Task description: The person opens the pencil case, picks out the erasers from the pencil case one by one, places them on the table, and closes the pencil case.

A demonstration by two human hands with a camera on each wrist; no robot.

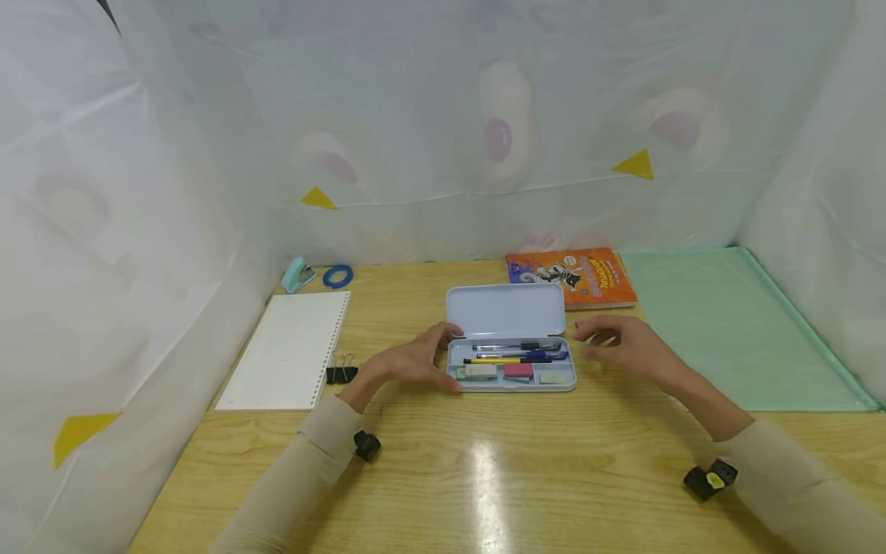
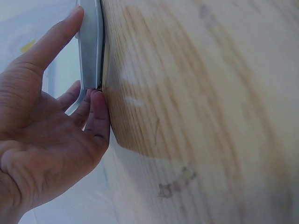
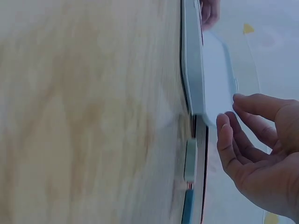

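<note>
A pale blue pencil case (image 1: pixel 512 388) lies on the table with its lid (image 1: pixel 505 310) raised at the back. Inside are clear pens (image 1: pixel 508 347), a yellow-and-black pencil (image 1: pixel 508 361), a whitish eraser (image 1: pixel 481 371), a pink eraser (image 1: pixel 517 371) and a small pale green piece (image 1: pixel 554 378). My left hand (image 1: pixel 415 358) grips the case's left end, thumb at the front corner and fingers behind, as the left wrist view confirms. Off the right end, my right hand (image 1: pixel 633 350) hovers with loosely bent fingers and holds nothing. In the right wrist view its fingertips (image 3: pixel 224 119) appear near the lid.
To the left lie a white punched-paper pad (image 1: pixel 287 350), a black binder clip (image 1: pixel 342 375), a light blue stapler (image 1: pixel 298 275) and a blue tape ring (image 1: pixel 338 276). Behind the lid is an orange book (image 1: pixel 602 281); a green translucent mat (image 1: pixel 747 331) covers the right side.
</note>
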